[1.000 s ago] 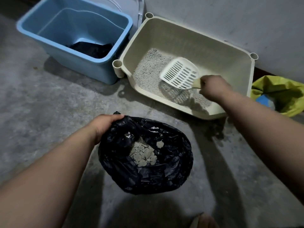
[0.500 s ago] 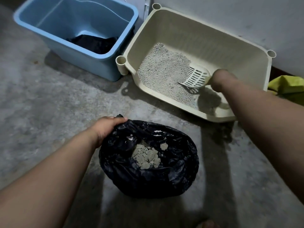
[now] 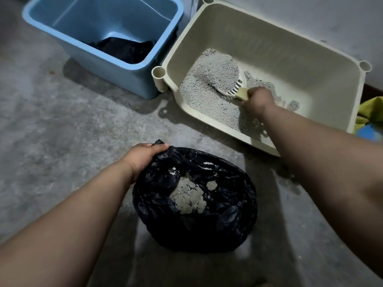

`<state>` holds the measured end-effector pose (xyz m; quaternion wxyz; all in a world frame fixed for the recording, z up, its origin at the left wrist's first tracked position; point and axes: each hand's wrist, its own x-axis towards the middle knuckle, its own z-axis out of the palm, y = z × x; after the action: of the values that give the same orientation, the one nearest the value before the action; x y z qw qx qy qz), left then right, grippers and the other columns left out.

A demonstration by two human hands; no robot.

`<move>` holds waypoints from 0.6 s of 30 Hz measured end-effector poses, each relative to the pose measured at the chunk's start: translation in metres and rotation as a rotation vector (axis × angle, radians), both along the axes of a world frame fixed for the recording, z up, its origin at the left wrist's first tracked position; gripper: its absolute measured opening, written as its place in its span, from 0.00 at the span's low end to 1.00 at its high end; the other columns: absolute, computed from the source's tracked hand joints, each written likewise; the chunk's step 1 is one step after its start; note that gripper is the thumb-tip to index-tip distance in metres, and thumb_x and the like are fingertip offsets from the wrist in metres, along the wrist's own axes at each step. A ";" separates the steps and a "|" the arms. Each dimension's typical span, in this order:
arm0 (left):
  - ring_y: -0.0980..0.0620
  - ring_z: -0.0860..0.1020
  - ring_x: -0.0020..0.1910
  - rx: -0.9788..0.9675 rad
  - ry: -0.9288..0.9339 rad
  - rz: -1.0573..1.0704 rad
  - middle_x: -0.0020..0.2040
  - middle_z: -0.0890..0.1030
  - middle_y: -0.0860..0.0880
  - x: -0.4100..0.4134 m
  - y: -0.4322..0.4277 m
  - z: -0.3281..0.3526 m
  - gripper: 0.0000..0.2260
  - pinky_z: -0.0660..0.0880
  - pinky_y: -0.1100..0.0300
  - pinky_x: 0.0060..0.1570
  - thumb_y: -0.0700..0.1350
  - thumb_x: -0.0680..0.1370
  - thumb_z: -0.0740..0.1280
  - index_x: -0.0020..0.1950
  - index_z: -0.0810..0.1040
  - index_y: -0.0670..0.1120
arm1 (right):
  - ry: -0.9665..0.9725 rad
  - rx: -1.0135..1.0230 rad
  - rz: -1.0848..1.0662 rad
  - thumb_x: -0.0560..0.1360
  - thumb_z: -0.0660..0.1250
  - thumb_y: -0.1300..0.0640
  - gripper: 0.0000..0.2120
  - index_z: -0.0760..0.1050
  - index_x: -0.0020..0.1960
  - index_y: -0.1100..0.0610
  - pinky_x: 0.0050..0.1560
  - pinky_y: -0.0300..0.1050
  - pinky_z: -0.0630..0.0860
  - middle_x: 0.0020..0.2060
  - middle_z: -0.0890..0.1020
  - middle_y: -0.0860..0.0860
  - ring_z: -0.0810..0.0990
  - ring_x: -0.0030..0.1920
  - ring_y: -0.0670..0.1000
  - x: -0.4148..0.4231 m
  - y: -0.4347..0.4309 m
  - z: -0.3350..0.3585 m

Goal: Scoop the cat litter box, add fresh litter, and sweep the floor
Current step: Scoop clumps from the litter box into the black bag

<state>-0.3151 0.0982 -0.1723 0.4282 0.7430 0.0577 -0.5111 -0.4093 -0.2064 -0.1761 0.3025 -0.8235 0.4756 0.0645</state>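
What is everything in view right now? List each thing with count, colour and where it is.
litter box: one, cream, on the floor by the wall, right
litter: one layer, grey, near-left part of the litter box
scoop: one, white with cream handle, in the litter box, heaped with litter
black bag: one, open on the floor in front
clumps: one pile, pale grey, inside the black bag
blue bin: one, left of the litter box
dark item: one, black, inside the blue bin
yellow-green bag: one, right edge, cut off
floor: grey concrete
left hand: grips the black bag's rim
right hand: grips the scoop's handle
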 end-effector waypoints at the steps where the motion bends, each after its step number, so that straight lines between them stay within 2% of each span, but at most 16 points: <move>1: 0.45 0.83 0.36 -0.001 -0.006 -0.004 0.39 0.85 0.43 0.000 -0.001 -0.001 0.12 0.80 0.57 0.43 0.50 0.72 0.71 0.48 0.81 0.42 | -0.073 0.040 -0.038 0.73 0.71 0.59 0.10 0.79 0.53 0.61 0.45 0.39 0.66 0.46 0.76 0.53 0.73 0.46 0.50 -0.005 0.003 0.000; 3: 0.43 0.83 0.40 0.003 0.002 -0.021 0.44 0.84 0.41 -0.001 -0.005 0.000 0.14 0.80 0.56 0.44 0.51 0.72 0.71 0.51 0.80 0.42 | -0.184 0.081 -0.098 0.73 0.70 0.61 0.15 0.78 0.59 0.60 0.44 0.38 0.67 0.46 0.78 0.53 0.74 0.45 0.50 -0.013 0.005 0.000; 6: 0.45 0.82 0.37 -0.002 0.021 -0.022 0.45 0.84 0.40 -0.003 -0.008 0.003 0.15 0.80 0.59 0.38 0.50 0.73 0.71 0.53 0.80 0.40 | -0.258 0.075 -0.132 0.71 0.71 0.63 0.18 0.78 0.60 0.58 0.46 0.41 0.72 0.46 0.79 0.52 0.77 0.47 0.51 -0.022 0.005 0.004; 8: 0.46 0.82 0.35 -0.011 0.019 -0.017 0.44 0.84 0.41 -0.004 -0.010 0.005 0.15 0.80 0.60 0.35 0.49 0.73 0.71 0.54 0.79 0.40 | -0.258 0.037 -0.123 0.70 0.71 0.62 0.18 0.78 0.60 0.56 0.47 0.40 0.70 0.46 0.79 0.50 0.76 0.47 0.50 -0.029 0.004 0.006; 12: 0.44 0.82 0.38 -0.012 0.009 -0.022 0.46 0.84 0.39 -0.002 -0.008 0.006 0.18 0.80 0.57 0.40 0.50 0.72 0.71 0.56 0.79 0.39 | -0.242 -0.043 -0.087 0.72 0.68 0.65 0.19 0.77 0.62 0.56 0.49 0.36 0.65 0.52 0.81 0.53 0.75 0.50 0.48 -0.036 -0.001 0.010; 15: 0.45 0.81 0.36 -0.016 0.011 -0.026 0.46 0.83 0.39 -0.003 -0.005 0.008 0.18 0.80 0.59 0.35 0.49 0.73 0.71 0.56 0.78 0.38 | -0.209 -0.073 -0.063 0.72 0.67 0.67 0.21 0.75 0.65 0.57 0.52 0.35 0.65 0.57 0.81 0.55 0.77 0.55 0.52 -0.038 -0.002 0.011; 18: 0.44 0.81 0.37 -0.018 0.009 -0.019 0.47 0.83 0.38 -0.004 -0.004 0.011 0.18 0.80 0.59 0.35 0.49 0.73 0.71 0.57 0.78 0.38 | -0.205 -0.061 -0.087 0.74 0.66 0.67 0.21 0.75 0.66 0.57 0.49 0.36 0.65 0.52 0.80 0.52 0.76 0.51 0.50 -0.040 -0.001 0.013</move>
<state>-0.3190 0.0947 -0.1618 0.4298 0.7372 0.0480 -0.5191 -0.4493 -0.2070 -0.1629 0.3271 -0.8132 0.4790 -0.0477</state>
